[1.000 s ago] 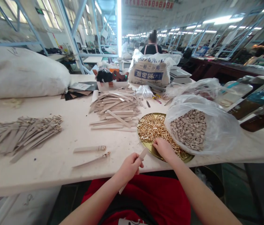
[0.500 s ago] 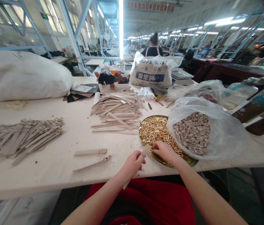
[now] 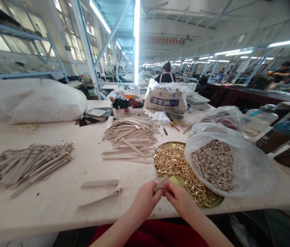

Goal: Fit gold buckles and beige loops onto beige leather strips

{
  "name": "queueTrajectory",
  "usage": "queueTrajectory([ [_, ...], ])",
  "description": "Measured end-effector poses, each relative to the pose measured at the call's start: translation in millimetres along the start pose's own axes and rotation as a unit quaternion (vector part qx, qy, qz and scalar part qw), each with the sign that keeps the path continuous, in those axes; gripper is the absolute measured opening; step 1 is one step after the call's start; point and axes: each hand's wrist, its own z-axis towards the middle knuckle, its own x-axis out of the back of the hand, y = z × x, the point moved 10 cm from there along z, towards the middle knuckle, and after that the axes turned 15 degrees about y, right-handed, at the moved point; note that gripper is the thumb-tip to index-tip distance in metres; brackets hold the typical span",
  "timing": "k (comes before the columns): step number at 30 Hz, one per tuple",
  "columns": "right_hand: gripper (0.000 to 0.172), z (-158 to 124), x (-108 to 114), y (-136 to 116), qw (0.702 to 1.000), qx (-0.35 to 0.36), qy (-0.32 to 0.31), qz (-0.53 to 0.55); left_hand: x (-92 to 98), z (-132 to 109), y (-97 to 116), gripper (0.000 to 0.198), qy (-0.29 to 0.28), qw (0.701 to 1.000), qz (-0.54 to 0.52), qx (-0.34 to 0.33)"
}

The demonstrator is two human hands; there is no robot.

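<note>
My left hand (image 3: 146, 197) is closed around a beige leather strap (image 3: 161, 183), whose upper end sticks out past the fingers. Against it, the pinched fingers of my right hand (image 3: 177, 195) meet the strap; what they hold is hidden. Just beyond the hands is a round gold tray (image 3: 177, 180) heaped with small gold buckles (image 3: 172, 159). To the left lie two straps with gold buckles on their ends, a flat strap (image 3: 97, 184) and a strap on its edge (image 3: 101, 199).
A pile of loose straps (image 3: 132, 137) lies mid-table, and a heap of buckled straps (image 3: 32, 164) at the left. An open plastic bag (image 3: 253, 171) holds small beige loops (image 3: 213, 164). Behind are a white sack (image 3: 37, 101), a printed bag (image 3: 165, 99) and a seated person (image 3: 166, 76).
My right hand has left the buckle tray and come to my left hand at the strap. The camera has tilted up, so the table sits lower in view.
</note>
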Motion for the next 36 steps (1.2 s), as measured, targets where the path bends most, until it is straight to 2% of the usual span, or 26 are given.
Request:
queueTrajectory([
  [7,0.013,-17.5,-25.2,9.9,0.986,-0.074,-0.020,0.149,-4.6,-24.5,0.3,0.020,-0.062,0.998,-0.027,0.015],
  [10,0.024,-27.1,-32.5,10.0,0.962,-0.133,-0.035,0.234,-3.1,-30.4,-2.9,0.016,-0.045,0.999,-0.018,0.015],
  [14,0.030,-45.3,-34.8,-8.2,0.917,-0.180,-0.104,0.339,-2.1,-30.6,-8.7,0.016,-0.045,0.995,-0.069,0.057],
  [16,0.045,-50.8,-31.6,-17.4,0.903,-0.172,-0.121,0.374,-3.2,-29.9,-9.0,0.015,-0.068,0.989,-0.106,0.082],
  [18,0.056,-51.1,-28.8,-17.5,0.908,-0.159,-0.108,0.372,-3.6,-29.3,-8.5,0.015,-0.088,0.984,-0.122,0.099],
  [19,0.053,-49.0,-26.8,-14.7,0.917,-0.150,-0.088,0.358,-3.9,-29.3,-8.3,0.015,-0.096,0.983,-0.121,0.101],
  [21,0.036,-42.6,-22.1,-7.4,0.938,-0.129,-0.039,0.321,-4.2,-29.2,-8.4,0.015,-0.103,0.985,-0.099,0.094],
  [23,0.022,-37.4,-19.3,-0.6,0.943,-0.126,-0.004,0.307,-5.6,-29.7,-9.1,0.016,-0.109,0.988,-0.078,0.081],
  [25,0.024,-35.8,-19.7,4.9,0.932,-0.153,0.004,0.330,-8.1,-30.9,-11.2,0.017,-0.122,0.987,-0.073,0.078],
  [27,0.031,-38.8,-21.7,9.0,0.907,-0.202,-0.004,0.370,-7.3,-30.4,-14.0,0.018,-0.123,0.988,-0.060,0.077],
  [31,0.038,-48.8,-28.6,2.8,0.849,-0.262,-0.039,0.457,3.4,-25.3,-14.4,0.019,-0.085,0.995,0.037,0.039],
  [33,0.035,-50.7,-31.0,-0.1,0.844,-0.257,-0.042,0.469,4.9,-25.7,-11.4,0.020,-0.081,0.994,0.066,0.020],
  [36,0.027,-50.8,-32.5,4.1,0.865,-0.243,-0.017,0.439,2.2,-30.0,-10.6,0.025,-0.096,0.993,0.073,0.018],
])
